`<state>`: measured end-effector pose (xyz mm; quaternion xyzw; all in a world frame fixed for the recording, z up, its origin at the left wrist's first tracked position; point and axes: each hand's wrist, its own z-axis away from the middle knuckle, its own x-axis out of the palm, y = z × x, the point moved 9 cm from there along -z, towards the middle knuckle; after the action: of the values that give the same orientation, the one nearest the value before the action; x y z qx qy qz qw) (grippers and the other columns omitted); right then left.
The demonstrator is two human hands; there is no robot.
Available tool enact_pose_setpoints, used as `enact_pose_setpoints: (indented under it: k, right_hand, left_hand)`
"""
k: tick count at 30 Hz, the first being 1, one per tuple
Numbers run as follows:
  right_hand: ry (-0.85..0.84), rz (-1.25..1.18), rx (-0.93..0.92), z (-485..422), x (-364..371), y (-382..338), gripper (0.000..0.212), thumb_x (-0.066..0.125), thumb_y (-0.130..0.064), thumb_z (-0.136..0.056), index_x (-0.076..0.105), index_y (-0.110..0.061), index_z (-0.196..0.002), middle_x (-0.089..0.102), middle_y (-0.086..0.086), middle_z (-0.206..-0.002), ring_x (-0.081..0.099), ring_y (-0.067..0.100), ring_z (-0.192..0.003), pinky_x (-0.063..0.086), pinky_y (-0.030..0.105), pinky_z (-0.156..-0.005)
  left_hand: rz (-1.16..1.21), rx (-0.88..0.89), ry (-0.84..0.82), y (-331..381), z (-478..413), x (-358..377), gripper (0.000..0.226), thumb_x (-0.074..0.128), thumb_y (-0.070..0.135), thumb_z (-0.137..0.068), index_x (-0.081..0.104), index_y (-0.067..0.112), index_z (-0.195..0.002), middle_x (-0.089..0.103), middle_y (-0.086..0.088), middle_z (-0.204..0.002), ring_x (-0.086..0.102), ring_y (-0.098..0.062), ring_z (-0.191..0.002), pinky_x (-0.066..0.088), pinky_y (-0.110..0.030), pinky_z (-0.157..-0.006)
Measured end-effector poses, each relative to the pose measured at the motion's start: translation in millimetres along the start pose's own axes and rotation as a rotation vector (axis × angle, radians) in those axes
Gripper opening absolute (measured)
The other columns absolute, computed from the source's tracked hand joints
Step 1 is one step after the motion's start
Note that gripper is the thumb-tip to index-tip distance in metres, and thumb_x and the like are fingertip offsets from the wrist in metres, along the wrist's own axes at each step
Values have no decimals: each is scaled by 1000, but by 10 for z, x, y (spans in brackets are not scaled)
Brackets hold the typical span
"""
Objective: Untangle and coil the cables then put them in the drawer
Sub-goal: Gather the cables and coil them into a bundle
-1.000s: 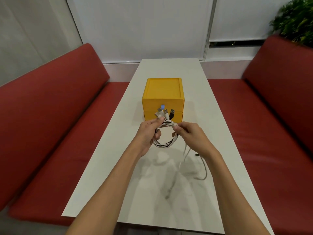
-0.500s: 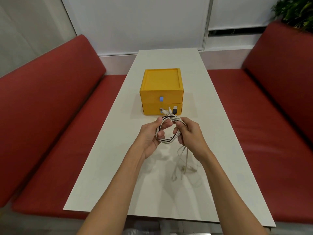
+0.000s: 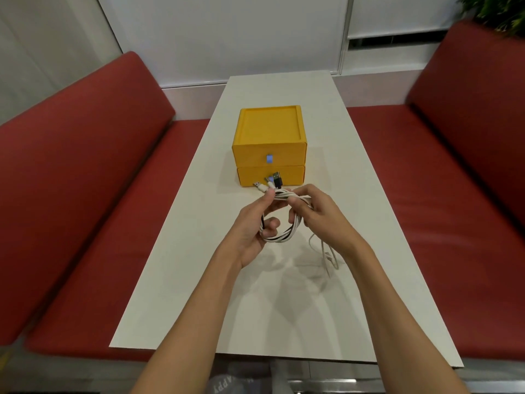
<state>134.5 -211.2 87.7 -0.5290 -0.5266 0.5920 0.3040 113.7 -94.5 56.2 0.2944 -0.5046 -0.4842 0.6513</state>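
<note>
Grip: left hand (image 3: 252, 226) and right hand (image 3: 318, 215) are closed on the cables (image 3: 281, 238), held above the table (image 3: 196, 251) before the shut drawer (image 3: 252, 176). Coiling is judged in hand; loose tails (image 3: 326, 253) must be wound next.

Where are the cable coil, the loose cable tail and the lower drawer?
cable coil (image 3: 278, 239): head view, bottom of the loop.
loose cable tail (image 3: 324, 253): head view, midway along the white strand.
lower drawer (image 3: 250, 177): head view, bare left part of its front.
</note>
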Motion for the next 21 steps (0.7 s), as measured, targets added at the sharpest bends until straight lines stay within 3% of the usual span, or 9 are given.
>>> enact_pose_setpoints:
  k: [2, 5, 8, 11, 15, 18, 21]
  right_hand:
    - [11, -113, 58, 21, 10, 26, 20, 53, -30, -97, 52, -11, -103, 68, -2, -67, 42, 5, -51, 33, 18, -52]
    - [-38, -277, 109, 40, 57, 40, 22, 52, -26, -97, 54, -5, -104, 68, 2, -67, 31, 8, -46, 27, 17, -43]
    - [-85, -464, 161, 70, 161, 116, 24, 51, -25, -98, 57, -3, -106, 66, 4, -68, 25, 7, -42, 22, 16, -41]
    - [-90, -619, 223, 78, 247, 213, 27, 49, -29, -97, 59, -6, -107, 61, 2, -63, 23, 6, -40, 17, 19, -43]
    - [-175, -543, 250, 97, 276, 212, 24, 49, -33, -97, 61, -13, -90, 54, 2, -62, 22, 6, -41, 14, 21, -43]
    - [-209, -431, 241, 74, 231, 171, 30, 48, -35, -98, 64, -11, -91, 50, 2, -63, 23, 6, -42, 14, 23, -44]
    - [-227, -273, 221, 40, 148, 109, 32, 46, -34, -99, 65, -9, -92, 49, 0, -61, 25, 7, -44, 19, 18, -42]
  left_hand:
    - [2, 47, -18, 34, 11, -6, 29, 49, 32, -98, 64, 13, -114, 67, 2, -109, 29, -3, -41, 23, -14, -39]
    - [-45, 80, -48, 92, 43, -27, 26, 50, 27, -97, 66, 16, -115, 57, 7, -92, 20, -3, -39, 21, -15, -38]
    - [-145, 101, -76, 137, 51, -18, 24, 55, 30, -92, 71, 21, -107, 44, 3, -88, 18, -5, -40, 18, -16, -39]
    - [-183, 98, -8, 173, 44, -47, 23, 54, 28, -96, 72, 19, -107, 58, 7, -84, 17, -5, -39, 17, -16, -39]
    - [-144, 68, 56, 186, 3, -138, 23, 58, 20, -94, 69, 10, -112, 64, 6, -84, 19, -4, -37, 16, -16, -37]
    - [-127, 52, 65, 205, 10, -186, 23, 60, 18, -93, 68, 9, -112, 64, 6, -81, 23, -4, -39, 19, -16, -38]
    - [-172, 27, 88, 205, 51, -228, 20, 62, 22, -92, 69, 6, -102, 65, -2, -87, 44, -9, -47, 41, -20, -46]
